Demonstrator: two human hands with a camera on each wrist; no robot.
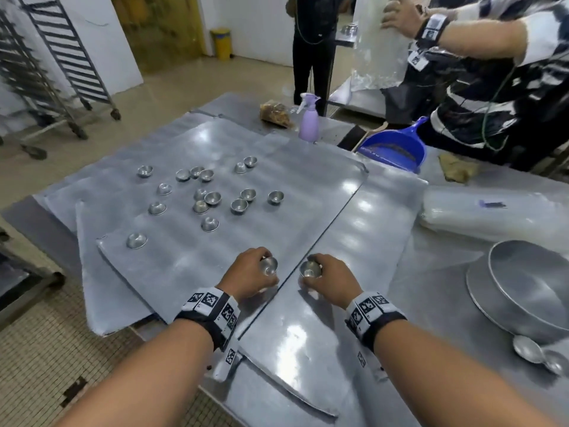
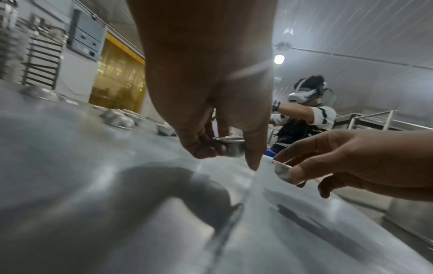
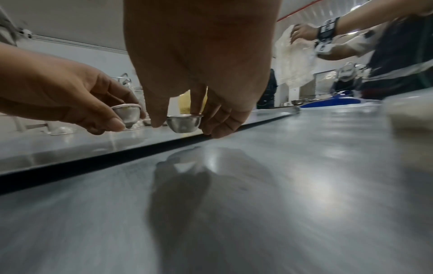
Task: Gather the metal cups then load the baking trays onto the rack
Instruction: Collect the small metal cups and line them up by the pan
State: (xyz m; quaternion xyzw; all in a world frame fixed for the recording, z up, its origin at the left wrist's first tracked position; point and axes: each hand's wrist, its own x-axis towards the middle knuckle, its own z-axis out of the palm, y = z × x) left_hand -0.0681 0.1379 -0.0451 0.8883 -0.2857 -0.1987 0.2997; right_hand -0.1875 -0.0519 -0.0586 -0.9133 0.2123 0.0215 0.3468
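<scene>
Each grip was clamped on one metal cup near the desk's near edge.
Left hand [image 1: 246, 274] pinched a cup [image 1: 268, 265] just above the tray [image 1: 172, 260]; right hand [image 1: 328, 280] pinched another cup [image 1: 309, 269] beside the tray's right edge, over a second tray [image 1: 308, 334]. More cups [image 1: 212, 198] lay scattered across the tray toward the far left corner, and the rack [image 1: 58, 57] stood on the floor beyond.
</scene>
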